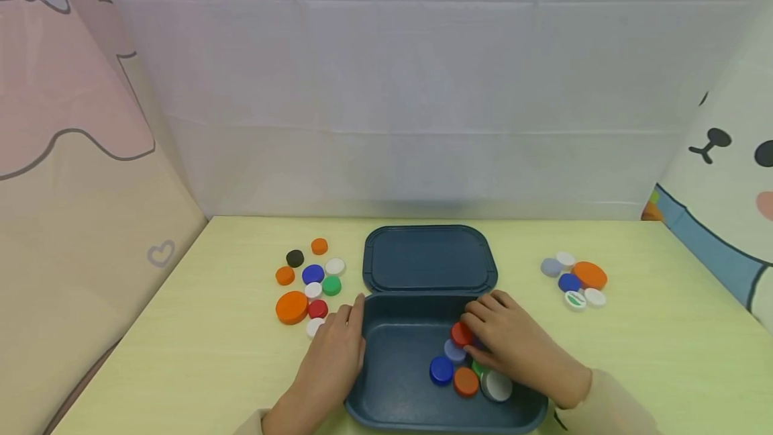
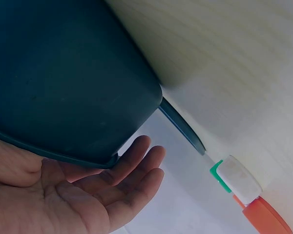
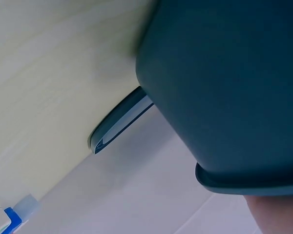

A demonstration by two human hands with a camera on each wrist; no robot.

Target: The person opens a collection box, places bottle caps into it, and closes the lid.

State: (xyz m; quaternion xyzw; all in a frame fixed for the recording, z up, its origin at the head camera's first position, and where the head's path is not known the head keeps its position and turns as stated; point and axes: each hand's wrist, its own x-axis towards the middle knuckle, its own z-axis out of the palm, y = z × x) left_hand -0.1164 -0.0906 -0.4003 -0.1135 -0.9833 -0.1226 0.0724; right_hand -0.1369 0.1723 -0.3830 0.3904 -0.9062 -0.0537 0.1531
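Observation:
A dark blue plastic box [image 1: 398,401] sits at the front of the table. My left hand [image 1: 335,358] rests along its left rim, and in the left wrist view its fingers [image 2: 146,180] extend loosely outside the wall. Over the box's right side my right hand [image 1: 513,341] pinches a red bottle cap [image 1: 461,335] between thumb and fingertips. Around it in the box lie a light blue cap [image 1: 454,352], a blue cap [image 1: 441,370], an orange cap [image 1: 466,382] and a whitish cap [image 1: 497,386]. A green cap [image 1: 478,367] shows partly beneath the hand. The right wrist view hides the fingertips behind the box wall.
Directly behind the box lies a dark blue lid [image 1: 430,259]. Several mixed caps are spread to the left, including a large orange cap [image 1: 292,307] and a black cap [image 1: 294,258]. To the right, another group surrounds a large orange cap [image 1: 589,275].

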